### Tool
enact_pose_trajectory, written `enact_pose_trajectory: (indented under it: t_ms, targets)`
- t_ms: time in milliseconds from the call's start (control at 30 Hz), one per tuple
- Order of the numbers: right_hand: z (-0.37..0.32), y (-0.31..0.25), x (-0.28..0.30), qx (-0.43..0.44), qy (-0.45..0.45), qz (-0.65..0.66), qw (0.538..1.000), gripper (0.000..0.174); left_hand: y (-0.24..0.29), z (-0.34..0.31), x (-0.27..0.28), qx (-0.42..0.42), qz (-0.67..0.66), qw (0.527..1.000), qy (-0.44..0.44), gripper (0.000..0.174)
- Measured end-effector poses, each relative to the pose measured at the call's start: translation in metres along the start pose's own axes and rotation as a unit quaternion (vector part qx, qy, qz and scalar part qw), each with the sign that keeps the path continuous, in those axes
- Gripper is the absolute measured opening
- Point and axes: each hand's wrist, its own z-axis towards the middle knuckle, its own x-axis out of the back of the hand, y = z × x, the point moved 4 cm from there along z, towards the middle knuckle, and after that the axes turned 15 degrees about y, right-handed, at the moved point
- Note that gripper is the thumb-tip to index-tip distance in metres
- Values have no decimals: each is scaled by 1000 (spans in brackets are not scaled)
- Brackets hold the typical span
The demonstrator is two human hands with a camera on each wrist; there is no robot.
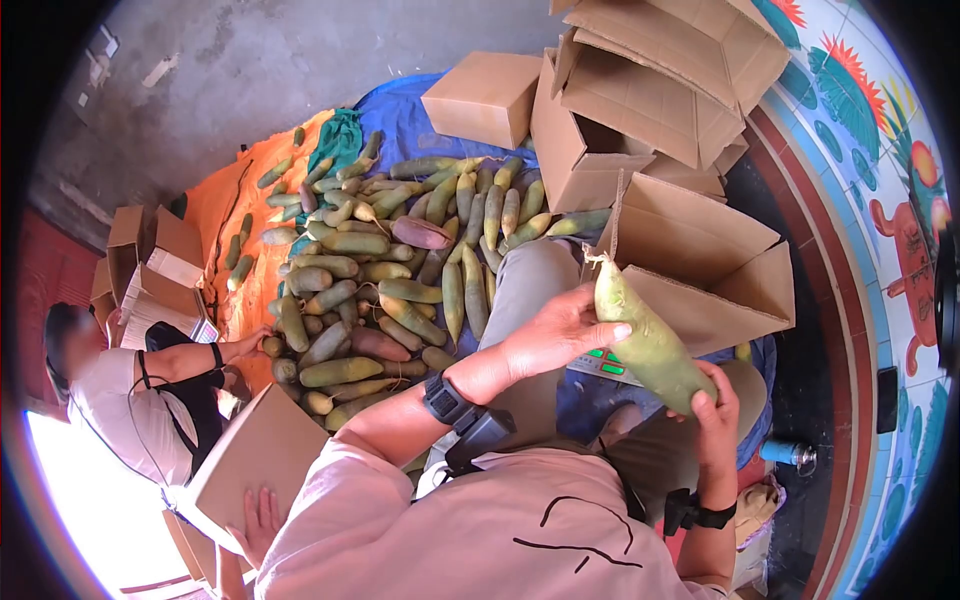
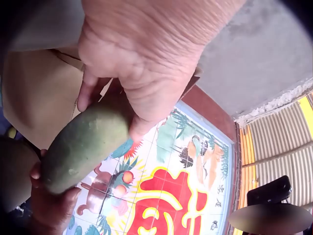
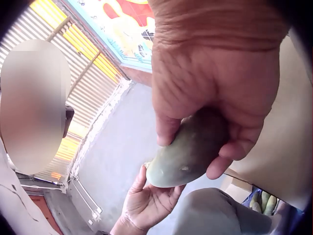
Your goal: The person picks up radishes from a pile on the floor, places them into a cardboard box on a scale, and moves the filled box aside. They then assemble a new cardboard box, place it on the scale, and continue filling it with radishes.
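Note:
A big green radish is held up in front of the person's body, above a scale with lit green digits. The left hand grips its stem end, thumb along the near side. At the tip end, the right hand curls its thumb and fingers round it. The left wrist view shows the radish slanting between both hands. In the right wrist view the left hand supports the pale end, while the right hand wraps the darker end. The radish partly covers the scale.
A heap of radishes covers blue and orange sheets at the left. An open cardboard box stands just beyond the hands, with more boxes stacked behind. Another person sits at the left near a box. A blue bottle lies right.

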Motion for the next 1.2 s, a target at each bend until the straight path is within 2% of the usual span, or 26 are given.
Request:
enact_pose_trajectory:
  t_ms: [33, 67, 100, 133, 200, 300, 333, 400, 467, 567, 600, 667, 733, 800, 867, 967, 1000, 1067, 1200]
  targets:
    - [2, -2, 5, 3, 30, 16, 999, 56, -5, 4, 0, -1, 0, 1000, 1, 57]
    - [3, -3, 7, 3, 30, 16, 999, 56, -6, 9, 2, -44, 37, 998, 20, 57]
    - [5, -6, 14, 13, 67, 15, 998, 55, -5, 12, 5, -87, 75, 993, 39, 56]
    - [6, -9, 19, 22, 105, 14, 994, 53, -2, 17, 11, -146, 194, 969, 49, 56]
    - [10, -15, 27, 41, 133, 15, 990, 50, -3, 27, 18, -244, 299, 918, 91, 57]
    - [16, -31, 44, 100, 169, -54, 979, 42, -10, 38, 18, -258, 348, 892, 129, 59]
    - [19, -35, 45, 99, 172, -56, 978, 42, -11, 41, 17, -258, 346, 893, 126, 59]
    - [25, -44, 54, 123, 252, -66, 958, 39, -15, 51, 15, -229, 377, 886, 139, 61]
    - [33, -47, 64, 124, 266, -72, 953, 35, -22, 62, 15, -184, 324, 919, 131, 64]
    - [48, -53, 80, 128, 287, -113, 943, 31, -35, 76, 16, -125, 312, 936, 102, 66]
    - [54, -52, 87, 127, 294, -117, 940, 31, -37, 78, 14, -125, 308, 938, 95, 66]
    - [68, -54, 93, 204, 300, -167, 917, 30, -43, 79, 11, -123, 349, 926, 76, 67]
    - [77, -58, 91, 216, 310, -177, 909, 29, -45, 78, 9, -130, 339, 929, 74, 67]
    - [85, -65, 83, 260, 318, -299, 861, 28, -45, 76, 8, -142, 363, 917, 82, 65]
    - [100, -59, 83, 258, 315, -312, 859, 29, -44, 75, 6, -143, 363, 917, 82, 64]
    - [124, -49, 78, 268, 299, -404, 822, 34, -44, 75, 6, -148, 367, 914, 86, 63]
    - [132, -44, 77, 268, 295, -403, 824, 34, -44, 75, 6, -152, 370, 912, 89, 63]
    - [147, -35, 71, 290, 268, -477, 785, 32, -45, 75, 6, -156, 367, 912, 93, 63]
    - [172, -15, 59, 259, 202, -523, 787, 31, -47, 75, 6, -165, 372, 908, 98, 62]
